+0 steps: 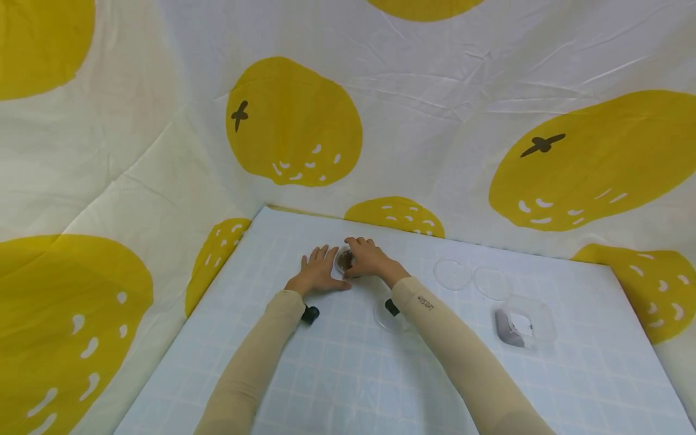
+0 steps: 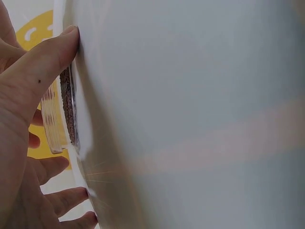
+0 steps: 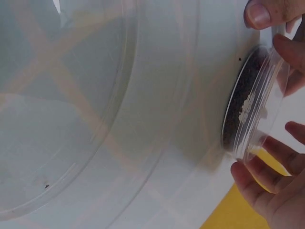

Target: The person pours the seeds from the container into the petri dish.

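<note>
A small round clear dish (image 1: pixel 344 261) with dark brown grains in its base stands far back on the table. From its right side my right hand (image 1: pixel 370 258) grips the dish, thumb near me and fingertips at the far edge. The right wrist view shows curled fingers (image 3: pixel 257 183) at the rim of the clear dish (image 3: pixel 238 109), with a pale patch among the grains. Just left of it my left hand (image 1: pixel 314 277) rests on the table, fingers spread and fairly straight. In the left wrist view its thumb (image 2: pixel 52 55) reaches past the dish's near side.
A clear round lid or dish (image 1: pixel 380 320) lies under my right forearm. Two thin clear round pieces (image 1: pixel 452 275) lie to the right, beside a clear square box (image 1: pixel 544 320) with something grey in it. Fabric with yellow fruit shapes (image 1: pixel 296 121) hangs behind the table.
</note>
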The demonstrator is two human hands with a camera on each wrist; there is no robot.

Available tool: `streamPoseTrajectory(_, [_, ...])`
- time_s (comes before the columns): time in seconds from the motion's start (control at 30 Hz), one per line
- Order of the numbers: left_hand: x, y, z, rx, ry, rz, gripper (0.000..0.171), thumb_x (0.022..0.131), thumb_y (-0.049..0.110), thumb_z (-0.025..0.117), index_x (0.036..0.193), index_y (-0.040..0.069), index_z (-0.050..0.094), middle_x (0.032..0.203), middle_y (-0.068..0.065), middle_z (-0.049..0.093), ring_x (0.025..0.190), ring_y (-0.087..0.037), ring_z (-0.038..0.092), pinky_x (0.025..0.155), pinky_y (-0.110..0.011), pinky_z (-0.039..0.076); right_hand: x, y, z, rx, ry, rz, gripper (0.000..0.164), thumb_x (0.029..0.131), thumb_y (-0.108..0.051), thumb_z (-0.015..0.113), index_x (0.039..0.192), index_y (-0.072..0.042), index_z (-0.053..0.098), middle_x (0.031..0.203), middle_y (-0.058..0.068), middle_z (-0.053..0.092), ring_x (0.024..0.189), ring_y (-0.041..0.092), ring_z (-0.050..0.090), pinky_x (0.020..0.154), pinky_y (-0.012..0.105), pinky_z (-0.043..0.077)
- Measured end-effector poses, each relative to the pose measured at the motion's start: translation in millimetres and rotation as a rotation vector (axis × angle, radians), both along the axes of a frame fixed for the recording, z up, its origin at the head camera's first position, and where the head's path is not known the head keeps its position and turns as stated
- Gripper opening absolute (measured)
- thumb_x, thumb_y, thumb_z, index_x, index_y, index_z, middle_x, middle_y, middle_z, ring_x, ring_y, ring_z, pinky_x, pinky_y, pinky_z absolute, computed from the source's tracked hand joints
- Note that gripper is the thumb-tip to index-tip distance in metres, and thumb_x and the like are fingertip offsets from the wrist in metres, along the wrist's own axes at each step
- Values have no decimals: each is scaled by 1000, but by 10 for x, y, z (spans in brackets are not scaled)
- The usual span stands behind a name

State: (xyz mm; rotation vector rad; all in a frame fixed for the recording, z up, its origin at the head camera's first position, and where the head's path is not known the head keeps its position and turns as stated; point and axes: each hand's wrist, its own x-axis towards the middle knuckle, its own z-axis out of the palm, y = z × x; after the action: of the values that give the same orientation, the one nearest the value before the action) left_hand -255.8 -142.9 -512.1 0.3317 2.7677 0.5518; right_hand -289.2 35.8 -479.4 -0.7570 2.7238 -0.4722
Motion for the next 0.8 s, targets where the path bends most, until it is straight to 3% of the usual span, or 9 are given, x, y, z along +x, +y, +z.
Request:
streamPoseTrajectory(0.4, [23, 11, -8, -6, 39, -11, 112, 80, 63, 75, 159, 5, 20, 161, -25, 17, 148, -45, 12, 113, -67, 12, 10, 43, 41, -9, -21, -7, 89, 84, -34, 83, 151, -3, 34, 147, 25, 40, 132, 42, 41, 108, 52, 38])
streamPoseTrajectory(0.63, [100, 2, 104, 24, 80, -4, 109, 82, 57, 77, 155, -3, 24, 159, -28, 21, 146, -45, 18, 118, -53, 18, 121, 172, 275, -93, -37, -37, 85, 87, -30, 80, 151, 1, 34, 146, 27, 41, 131, 41, 42, 107, 54, 38])
streamPoseTrajectory(0.8, [165, 6, 232, 46, 133, -16, 104, 83, 55, 77, 153, -5, 28, 157, -28, 27, 144, -43, 25, 114, -52, 28, 244, 323, 436, -141, -12, -56, 84, 89, -31, 77, 151, 2, 33, 149, 26, 39, 136, 39, 39, 109, 52, 37])
